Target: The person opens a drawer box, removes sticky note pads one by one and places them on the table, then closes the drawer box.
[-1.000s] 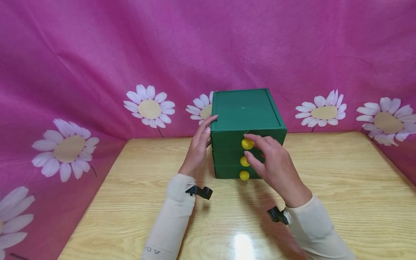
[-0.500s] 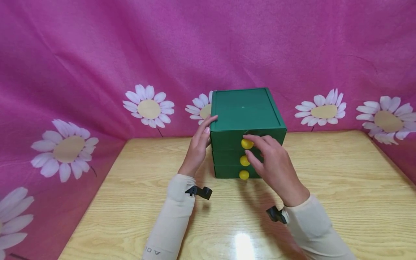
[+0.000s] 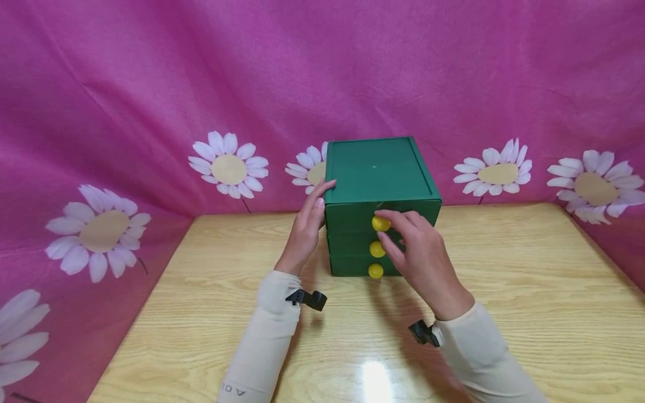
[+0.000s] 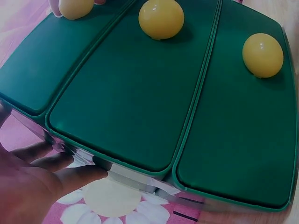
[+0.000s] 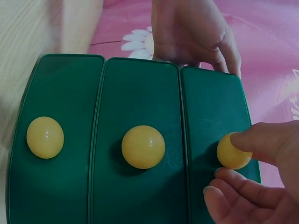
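Three yellow knobs [image 3: 376, 249] front the green drawer cabinet [image 3: 374, 173] on the wooden table [image 3: 529, 291], the left hand [image 3: 303, 229], fingers fairly straight, lying against its side, seemingly to steady it, while the right hand [image 3: 425, 260] lightly pinches the top knob [image 3: 380, 224].

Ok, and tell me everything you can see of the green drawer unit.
The green drawer unit is a boxy, plastic-looking cabinet whose flat top has a raised rim. Its front is three stacked drawers, each with a round, glossy yellow knob; all look closed, so any contents are hidden. It stands upright on the wooden table, front facing the head camera. The left hand rests on its left side, one finger over the top edge; the right hand pinches the top knob.
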A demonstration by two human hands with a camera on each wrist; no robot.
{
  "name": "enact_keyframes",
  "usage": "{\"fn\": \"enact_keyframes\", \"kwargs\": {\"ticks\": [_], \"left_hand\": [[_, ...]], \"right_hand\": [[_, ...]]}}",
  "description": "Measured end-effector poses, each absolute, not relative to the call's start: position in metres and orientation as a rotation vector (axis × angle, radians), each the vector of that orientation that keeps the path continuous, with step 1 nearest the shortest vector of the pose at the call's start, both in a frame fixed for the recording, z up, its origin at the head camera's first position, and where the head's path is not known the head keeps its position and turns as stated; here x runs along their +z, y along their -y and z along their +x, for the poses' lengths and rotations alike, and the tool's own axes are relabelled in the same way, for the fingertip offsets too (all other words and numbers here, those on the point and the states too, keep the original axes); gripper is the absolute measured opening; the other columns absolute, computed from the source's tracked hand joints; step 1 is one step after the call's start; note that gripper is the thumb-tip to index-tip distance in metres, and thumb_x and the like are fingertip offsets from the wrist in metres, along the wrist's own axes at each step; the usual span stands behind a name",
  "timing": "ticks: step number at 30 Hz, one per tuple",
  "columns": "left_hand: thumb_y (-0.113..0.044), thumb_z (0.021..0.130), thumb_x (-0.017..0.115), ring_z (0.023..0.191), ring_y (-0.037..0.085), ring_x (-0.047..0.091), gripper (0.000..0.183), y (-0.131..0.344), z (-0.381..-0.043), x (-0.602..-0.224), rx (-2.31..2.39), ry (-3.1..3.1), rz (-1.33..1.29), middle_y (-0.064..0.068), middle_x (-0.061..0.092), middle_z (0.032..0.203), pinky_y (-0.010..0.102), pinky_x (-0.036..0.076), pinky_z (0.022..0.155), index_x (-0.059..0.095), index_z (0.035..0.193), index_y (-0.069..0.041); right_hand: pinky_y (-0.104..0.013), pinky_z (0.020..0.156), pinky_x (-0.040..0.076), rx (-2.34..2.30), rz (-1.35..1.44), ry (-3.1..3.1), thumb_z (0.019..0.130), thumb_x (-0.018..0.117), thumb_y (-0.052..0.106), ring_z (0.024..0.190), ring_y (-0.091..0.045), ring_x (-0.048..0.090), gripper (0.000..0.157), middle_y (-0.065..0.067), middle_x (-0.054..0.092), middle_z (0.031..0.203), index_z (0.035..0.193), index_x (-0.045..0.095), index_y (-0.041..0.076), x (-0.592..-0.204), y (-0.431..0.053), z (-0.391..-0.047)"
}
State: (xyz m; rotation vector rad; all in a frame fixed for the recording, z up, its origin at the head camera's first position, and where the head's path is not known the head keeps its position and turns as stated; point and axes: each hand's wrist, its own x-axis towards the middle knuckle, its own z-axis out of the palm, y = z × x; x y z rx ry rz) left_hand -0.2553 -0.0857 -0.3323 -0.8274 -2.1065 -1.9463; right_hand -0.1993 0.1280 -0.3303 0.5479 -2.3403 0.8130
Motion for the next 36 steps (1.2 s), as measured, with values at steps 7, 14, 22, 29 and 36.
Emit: {"fn": "enact_keyframes", "kwargs": {"ticks": [7, 14, 22, 29, 36], "left_hand": [[-0.020, 0.106, 0.029, 0.144, 0.020, 0.020, 0.044, 0.0841, -0.2543, -0.3326, -1.952, 2.097, -0.842, 0.009, 0.016, 0.159, 0.048, 0.032, 0.109, 0.037, 0.148, -0.010], [-0.021, 0.106, 0.031, 0.145, 0.017, 0.018, 0.043, 0.0824, -0.2559, -0.3335, -1.847, 2.133, -0.837, 0.007, 0.019, 0.159, 0.046, 0.026, 0.113, 0.039, 0.147, -0.013], [-0.016, 0.105, 0.030, 0.145, 0.019, 0.017, 0.043, 0.0816, -0.2515, -0.3279, -1.772, 2.150, -0.851, 0.014, 0.020, 0.158, 0.047, 0.020, 0.115, 0.037, 0.147, -0.006], [-0.017, 0.105, 0.031, 0.145, 0.019, 0.017, 0.043, 0.0829, -0.2518, -0.3293, -1.796, 2.149, -0.834, 0.013, 0.020, 0.158, 0.046, 0.024, 0.114, 0.038, 0.147, -0.007], [-0.016, 0.105, 0.030, 0.145, 0.018, 0.017, 0.044, 0.0832, -0.2537, -0.3319, -1.817, 2.132, -0.865, 0.013, 0.018, 0.159, 0.047, 0.028, 0.112, 0.036, 0.147, -0.006]], "right_hand": [[-0.038, 0.072, 0.056, 0.820, 0.526, 2.337, 0.082, 0.076, 0.011, 0.093, -0.020, 0.058, 0.040, -0.006, 0.063, 0.101, 0.121, 0.065, 0.013, -0.3307, -0.1274, -0.1983], [-0.038, 0.071, 0.056, 0.803, 0.541, 2.309, 0.082, 0.076, 0.010, 0.091, -0.020, 0.059, 0.039, -0.007, 0.063, 0.099, 0.120, 0.065, 0.012, -0.3310, -0.1304, -0.1999], [-0.038, 0.069, 0.055, 0.791, 0.565, 2.297, 0.082, 0.075, 0.008, 0.089, -0.020, 0.058, 0.038, -0.007, 0.062, 0.098, 0.119, 0.065, 0.011, -0.3310, -0.1313, -0.2015], [-0.037, 0.071, 0.055, 0.785, 0.565, 2.319, 0.082, 0.075, 0.009, 0.090, -0.020, 0.058, 0.038, -0.007, 0.062, 0.099, 0.119, 0.065, 0.012, -0.3299, -0.1309, -0.2002], [-0.037, 0.070, 0.053, 0.775, 0.557, 2.326, 0.082, 0.075, 0.009, 0.088, -0.020, 0.057, 0.037, -0.007, 0.062, 0.098, 0.117, 0.065, 0.011, -0.3285, -0.1312, -0.1980]]}}
